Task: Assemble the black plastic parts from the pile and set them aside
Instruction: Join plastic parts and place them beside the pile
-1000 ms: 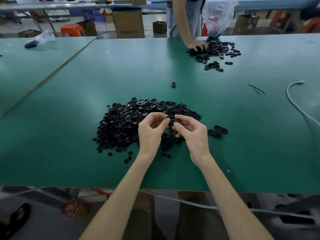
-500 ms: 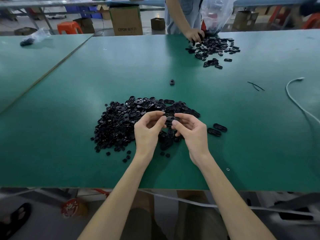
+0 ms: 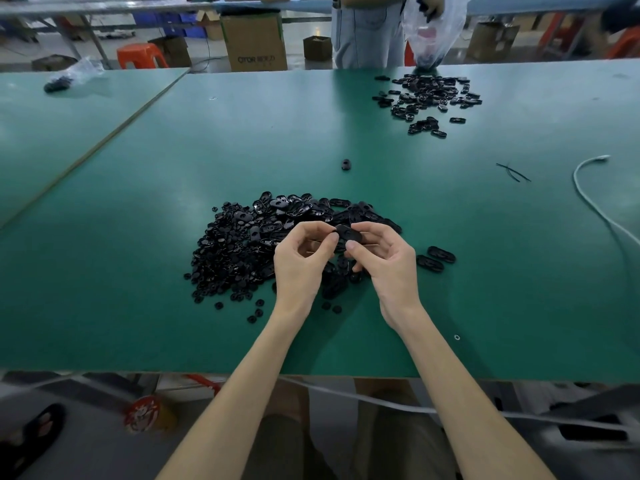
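Two bare hands meet just above the near edge of a pile of black plastic parts [image 3: 273,244], fingers pinched together around one oval black piece [image 3: 349,233]. The right hand [image 3: 388,265] has its fingers [image 3: 352,245] clamped on that piece from the right, thumb below and the other fingers curled over the top; the left hand [image 3: 301,261] presses its thumb and forefinger [image 3: 333,238] against the piece's left end, though whether a second, smaller part sits between them cannot be told. Compared with a second ago, the piece has turned to show its flat oval face upward and the hands have closed in tighter, which suggests the two halves are being pressed home, so this unit is probably close to finished. Just right of the right hand, two oval pieces [image 3: 435,258] lie side by side on the green worktop [image 3: 138,306], apart from the pile; they look like the units already set aside. A single black part [image 3: 346,164] lies alone further out, beyond the pile. At the far side of the worktop sits a second, flatter scatter of black parts [image 3: 427,98], and the other person [image 3: 367,32] there, whose hand was down among those parts a moment ago, now has a hand up at a clear plastic bag [image 3: 433,29]. A white cable [image 3: 588,199] curves along the right edge
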